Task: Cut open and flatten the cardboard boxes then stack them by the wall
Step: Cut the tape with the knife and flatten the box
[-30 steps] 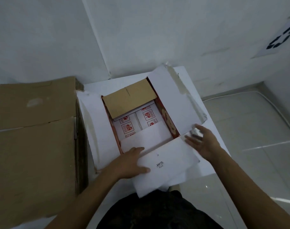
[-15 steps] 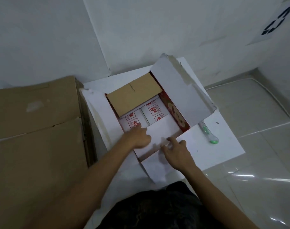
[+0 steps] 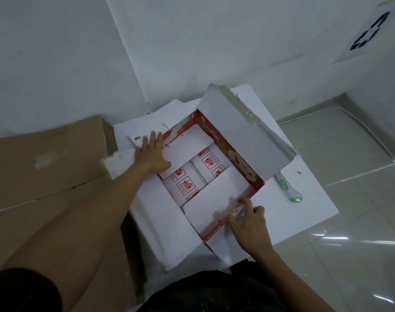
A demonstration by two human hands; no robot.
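Under both hands: box (image 3: 234, 154) sits open on the white board (image 3: 304, 210), flaps splayed.
left hand (image 3: 152, 154): spread flat, pressing the far inner flap down.
right hand (image 3: 248, 224): fingers bunched on the near red edge, looks like pinching tape, can't say for sure.
key relation: near seam runs right under the right hand, so it's closer.
cutter (image 3: 287, 188): just right of that hand, untouched.
flattened cardboard (image 3: 45, 163): left of the left arm, by the wall.
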